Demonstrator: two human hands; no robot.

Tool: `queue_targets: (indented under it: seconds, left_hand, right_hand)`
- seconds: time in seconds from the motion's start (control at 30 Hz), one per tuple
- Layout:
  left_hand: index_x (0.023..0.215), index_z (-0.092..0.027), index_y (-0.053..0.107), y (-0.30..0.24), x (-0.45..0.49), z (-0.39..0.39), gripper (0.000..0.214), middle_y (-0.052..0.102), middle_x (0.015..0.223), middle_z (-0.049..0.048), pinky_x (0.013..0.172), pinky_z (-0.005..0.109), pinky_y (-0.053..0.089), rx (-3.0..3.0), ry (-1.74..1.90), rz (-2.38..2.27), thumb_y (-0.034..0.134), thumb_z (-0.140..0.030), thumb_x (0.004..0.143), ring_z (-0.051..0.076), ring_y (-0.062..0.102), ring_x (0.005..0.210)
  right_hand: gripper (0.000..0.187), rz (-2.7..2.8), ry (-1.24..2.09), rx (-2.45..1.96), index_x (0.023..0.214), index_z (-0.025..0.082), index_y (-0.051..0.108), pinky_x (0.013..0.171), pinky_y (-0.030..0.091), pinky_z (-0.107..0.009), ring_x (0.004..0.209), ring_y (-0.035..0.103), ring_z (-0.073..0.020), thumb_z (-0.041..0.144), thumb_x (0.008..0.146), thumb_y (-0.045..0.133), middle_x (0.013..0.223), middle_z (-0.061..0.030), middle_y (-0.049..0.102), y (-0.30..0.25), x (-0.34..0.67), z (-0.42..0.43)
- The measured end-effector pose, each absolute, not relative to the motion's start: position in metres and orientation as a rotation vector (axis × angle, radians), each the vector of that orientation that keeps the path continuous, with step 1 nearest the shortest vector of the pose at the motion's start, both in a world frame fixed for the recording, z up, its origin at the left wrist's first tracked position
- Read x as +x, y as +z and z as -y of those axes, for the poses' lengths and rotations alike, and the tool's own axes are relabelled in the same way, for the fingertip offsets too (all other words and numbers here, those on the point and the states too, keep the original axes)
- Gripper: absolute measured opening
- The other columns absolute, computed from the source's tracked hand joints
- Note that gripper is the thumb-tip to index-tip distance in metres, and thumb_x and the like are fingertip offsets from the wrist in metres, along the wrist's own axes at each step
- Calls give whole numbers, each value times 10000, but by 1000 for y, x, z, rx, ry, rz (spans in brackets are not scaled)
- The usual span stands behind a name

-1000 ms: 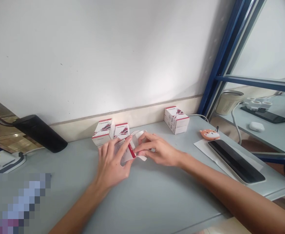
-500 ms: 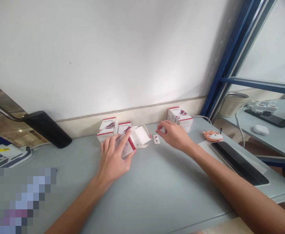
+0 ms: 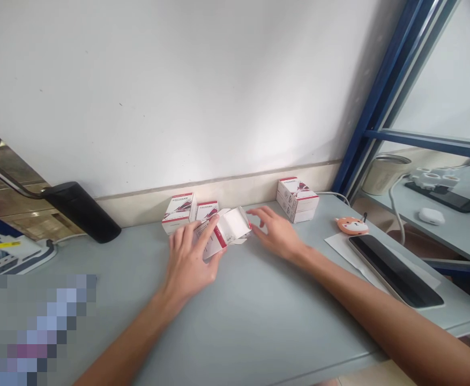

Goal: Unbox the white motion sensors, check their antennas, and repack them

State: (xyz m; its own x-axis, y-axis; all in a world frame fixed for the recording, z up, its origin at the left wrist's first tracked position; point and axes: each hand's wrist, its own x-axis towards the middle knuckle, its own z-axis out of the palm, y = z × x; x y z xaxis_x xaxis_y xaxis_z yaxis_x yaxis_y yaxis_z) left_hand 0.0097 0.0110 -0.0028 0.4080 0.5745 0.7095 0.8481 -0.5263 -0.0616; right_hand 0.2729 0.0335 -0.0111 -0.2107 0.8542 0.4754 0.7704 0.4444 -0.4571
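My left hand is closed around a small white-and-red cardboard box. The box lies tilted on the table, its open end and loose flaps facing right. Just right of that open end is my right hand, thumb and forefinger apart, fingertips close to the flaps. A small white piece that lay on the table there is now mostly or wholly hidden by the right fingers and the flaps. Two similar closed boxes, a taller one and a lower one, stand behind my left hand.
More red-and-white boxes are stacked by the wall at right. Further right lie an orange animal-face item and a black-screened phone over white paper. A black cylinder leans at left. A blue frame borders the right side.
My right hand has moved left and slightly down, away from the stacked boxes, to the box's open end, covering the small white piece. My left hand keeps its hold.
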Motion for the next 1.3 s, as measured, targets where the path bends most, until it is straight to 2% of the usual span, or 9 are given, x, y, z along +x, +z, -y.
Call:
queue_targets:
  seconds: [0.1, 0.2, 0.4, 0.57, 0.7, 0.9, 1.0, 1.13, 1.3]
  left_hand:
    - [1570, -289, 460, -2, 11, -10, 680, 603, 1287, 154, 990, 459, 427, -2279, -890, 1166, 706, -317, 937, 345, 575, 1193]
    - [1571, -297, 452, -2, 13, -9, 677, 602, 1290, 151, 1040, 468, 408, -2304, -885, 1096, 696, -271, 940, 321, 628, 1188]
    - [1539, -340, 480, -4, 9, -8, 694, 626, 1310, 141, 1042, 477, 422, -2302, -888, 988, 744, -241, 906, 306, 685, 1127]
    - [1547, -306, 463, 2, 8, -8, 742, 666, 1281, 143, 1003, 447, 483, -2255, -946, 922, 795, -289, 883, 301, 699, 1100]
    - [1510, -302, 510, 2, 15, -7, 663, 666, 1279, 129, 1003, 419, 514, -2271, -977, 1027, 781, -350, 906, 291, 690, 1129]
    - [1569, -337, 426, 2, 28, -3, 621, 666, 1356, 90, 995, 440, 557, -2488, -1026, 1349, 651, -389, 992, 286, 662, 1238]
    - [1551, -320, 454, 2, 25, -4, 593, 667, 1363, 99, 980, 442, 564, -2512, -1038, 1404, 640, -393, 992, 290, 668, 1229]
    - [1493, -301, 510, 0, 13, -7, 534, 678, 1325, 102, 983, 461, 555, -2474, -1045, 1416, 645, -394, 985, 293, 679, 1181]
    - [1514, -286, 471, 19, 20, -4, 571, 668, 1356, 118, 1030, 472, 522, -2362, -1217, 1298, 664, -345, 980, 304, 644, 1239]
  right_hand:
    - [202, 1741, 39, -1158, 1174, 259, 667, 750, 522, -337, 843, 656, -190, 308, 1074, 498, 1134, -81, 671, 1, 273, -27]
    - [181, 1915, -47, -959, 1090, 272, 717, 791, 500, -339, 867, 640, -196, 328, 1073, 546, 1025, -71, 675, 10, 272, -22]
    - [143, 2380, -240, -863, 1081, 253, 740, 723, 378, -325, 829, 625, -168, 288, 1067, 602, 968, -31, 716, 0, 265, -25]
    - [186, 2435, -285, -844, 1057, 226, 708, 735, 402, -302, 781, 601, -154, 174, 1075, 530, 967, -24, 700, 1, 263, -25]
    - [192, 2390, -142, -879, 1094, 225, 674, 754, 438, -299, 804, 631, -157, 276, 1106, 490, 1026, -40, 715, 11, 269, -24]
    - [166, 2147, 258, -943, 1043, 230, 633, 744, 487, -297, 810, 630, -155, 295, 1080, 484, 1033, -43, 665, 19, 285, -29]
    - [206, 1856, 411, -948, 1065, 221, 589, 782, 530, -323, 844, 630, -174, 365, 1082, 443, 1015, -58, 648, 21, 292, -35]
    - [340, 1336, 605, -967, 1150, 223, 561, 791, 575, -325, 968, 641, -196, 500, 1071, 381, 1137, -88, 648, 26, 308, -48]
    - [266, 791, 635, -1020, 990, 239, 548, 682, 544, -288, 832, 625, -187, 479, 962, 436, 910, -19, 615, 31, 335, -63]
